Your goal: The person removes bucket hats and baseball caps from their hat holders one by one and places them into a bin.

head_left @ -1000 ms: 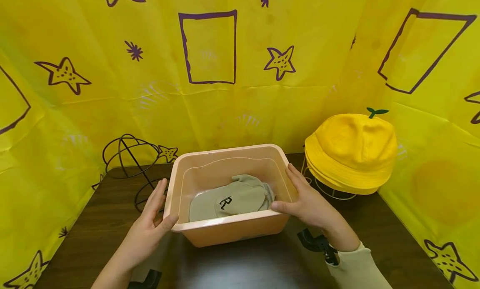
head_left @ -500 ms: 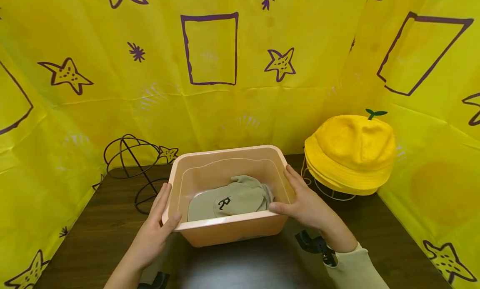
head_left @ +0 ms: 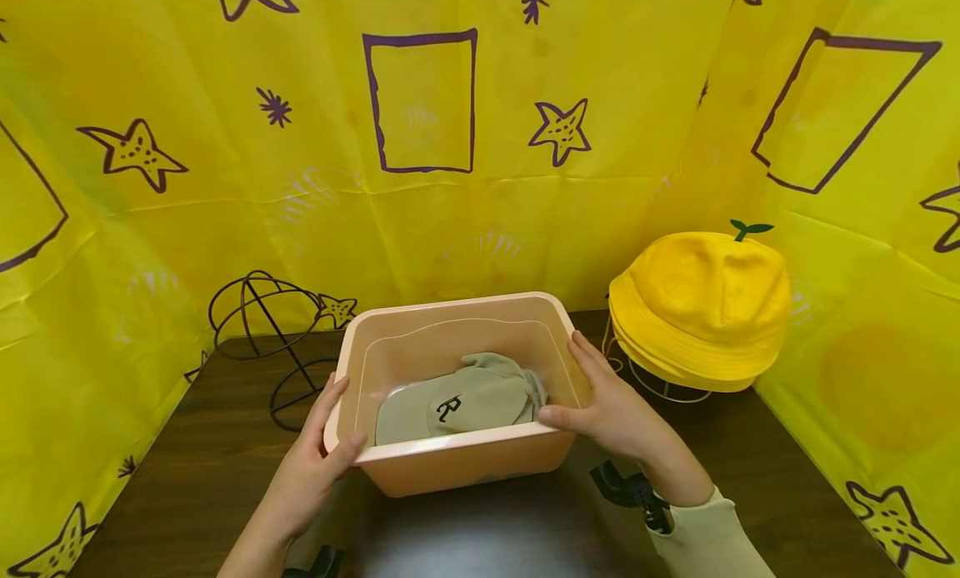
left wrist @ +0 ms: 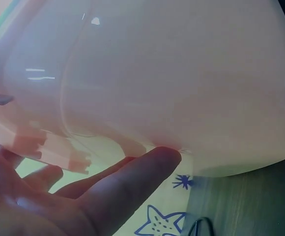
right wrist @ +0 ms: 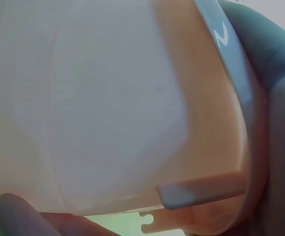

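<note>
Both hands grip the peach plastic bin (head_left: 465, 465), one at each end, thumb set well apart from the fingers. The left hand (head_left: 311, 457) has its thumb on the rim at the bin's near left corner, its fingers stretched along the outside of the left end; in the left wrist view a long digit (left wrist: 128, 189) lies against the bin's wall. The right hand (head_left: 607, 403) clamps the opposite end: its thumb rests on the near rim by the right corner and its fingers reach up the right side. In the right wrist view one fingertip (right wrist: 14, 214) touches the bin's wall at the lower left, while more of that hand lies along the outside of the rim.

Inside the bin, on its floor, lies a sage-green baseball cap (head_left: 487, 403) with a black letter R on the front, its brim toward the bin's left end. Behind and left of the bin stands a black wire hat stand (head_left: 288, 345). Right of the bin, near the right hand, a yellow bucket hat (head_left: 705, 307) with a green sprout on top sits on a pale wire stand (head_left: 671, 391). Whether the bin's base touches the table (head_left: 195, 470) cannot be told.
</note>
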Motion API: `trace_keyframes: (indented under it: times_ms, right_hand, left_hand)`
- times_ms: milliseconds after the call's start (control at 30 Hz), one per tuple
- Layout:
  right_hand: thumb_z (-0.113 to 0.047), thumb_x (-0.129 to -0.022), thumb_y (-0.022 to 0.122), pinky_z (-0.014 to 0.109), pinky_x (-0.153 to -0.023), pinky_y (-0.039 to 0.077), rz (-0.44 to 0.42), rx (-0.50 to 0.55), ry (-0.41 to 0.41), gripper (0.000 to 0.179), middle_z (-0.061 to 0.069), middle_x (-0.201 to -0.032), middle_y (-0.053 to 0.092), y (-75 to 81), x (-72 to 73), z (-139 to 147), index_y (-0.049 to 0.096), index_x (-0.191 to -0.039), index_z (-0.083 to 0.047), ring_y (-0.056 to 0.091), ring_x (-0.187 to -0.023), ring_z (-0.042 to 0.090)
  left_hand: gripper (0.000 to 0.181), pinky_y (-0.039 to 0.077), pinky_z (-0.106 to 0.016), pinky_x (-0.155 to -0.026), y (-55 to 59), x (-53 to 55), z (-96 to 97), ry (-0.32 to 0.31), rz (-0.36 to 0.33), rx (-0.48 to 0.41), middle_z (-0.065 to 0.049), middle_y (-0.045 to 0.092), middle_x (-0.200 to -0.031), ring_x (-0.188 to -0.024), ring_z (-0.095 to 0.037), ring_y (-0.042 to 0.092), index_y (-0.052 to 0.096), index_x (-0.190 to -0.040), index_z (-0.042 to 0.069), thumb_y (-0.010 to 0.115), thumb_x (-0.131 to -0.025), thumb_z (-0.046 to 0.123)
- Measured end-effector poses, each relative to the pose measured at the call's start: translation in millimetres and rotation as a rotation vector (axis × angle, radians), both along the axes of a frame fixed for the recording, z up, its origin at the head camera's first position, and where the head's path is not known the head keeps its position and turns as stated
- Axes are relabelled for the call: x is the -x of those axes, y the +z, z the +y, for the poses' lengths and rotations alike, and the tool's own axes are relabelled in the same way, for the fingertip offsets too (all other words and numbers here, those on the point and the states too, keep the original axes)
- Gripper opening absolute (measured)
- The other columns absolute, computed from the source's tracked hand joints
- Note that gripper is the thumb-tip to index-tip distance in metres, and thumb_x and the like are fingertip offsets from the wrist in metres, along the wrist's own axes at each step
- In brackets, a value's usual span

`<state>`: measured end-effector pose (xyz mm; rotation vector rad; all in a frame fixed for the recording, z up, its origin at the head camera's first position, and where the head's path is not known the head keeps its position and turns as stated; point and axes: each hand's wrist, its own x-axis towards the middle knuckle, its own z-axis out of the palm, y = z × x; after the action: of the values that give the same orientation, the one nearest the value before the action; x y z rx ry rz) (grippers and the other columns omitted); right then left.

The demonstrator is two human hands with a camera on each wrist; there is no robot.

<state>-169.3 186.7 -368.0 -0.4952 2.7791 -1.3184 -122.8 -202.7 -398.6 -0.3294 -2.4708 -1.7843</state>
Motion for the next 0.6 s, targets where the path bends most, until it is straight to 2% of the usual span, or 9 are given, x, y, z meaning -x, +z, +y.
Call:
trace_keyframes:
  times_ms: [267,367,500,600]
  right_hand:
    - [-0.048,-0.082,0.080,0.063,-0.110,0.017,0.010,-0.015,-0.012,0.108,0.009,-0.166,0.006,-0.4,-0.1,-1,0.020,-0.158,-0.002,0.012,-0.146,0.041]
    - [-0.050,-0.085,0.076,0.065,-0.109,0.018,0.027,-0.049,-0.030,0.104,0.015,-0.165,0.007,2.6,-1.8,2,0.021,-0.158,-0.002,0.012,-0.145,0.044]
    - [-0.047,-0.091,0.072,0.063,-0.104,0.031,0.078,-0.028,-0.104,0.093,0.023,-0.162,0.010,13.8,-4.1,20,0.021,-0.160,-0.009,0.036,-0.135,0.049]
    - [-0.037,-0.092,0.073,0.061,-0.100,0.037,0.170,0.030,-0.201,0.088,0.020,-0.163,0.012,30.7,-5.7,44,0.021,-0.161,-0.019,0.048,-0.126,0.049]
  left_hand:
    - [0.071,0.051,-0.027,-0.079,-0.8,0.7,0.5,0.013,-0.033,-0.040,-0.007,0.000,-0.166,-0.134,-0.049,0.028,0.025,-0.159,0.017,0.062,-0.099,0.010]
    - [0.071,0.052,-0.028,-0.077,0.2,0.4,0.5,0.023,-0.050,-0.035,-0.006,0.000,-0.166,-0.132,-0.049,0.032,0.025,-0.159,0.018,0.063,-0.099,0.011]
    - [0.072,0.052,-0.028,-0.078,0.4,0.5,0.9,0.025,-0.050,-0.028,-0.007,0.000,-0.166,-0.133,-0.049,0.030,0.025,-0.159,0.017,0.064,-0.098,0.014]
    - [0.073,0.051,-0.026,-0.079,0.4,0.5,0.7,0.026,-0.041,-0.021,-0.009,0.000,-0.166,-0.135,-0.049,0.028,0.025,-0.159,0.016,0.064,-0.098,0.015]
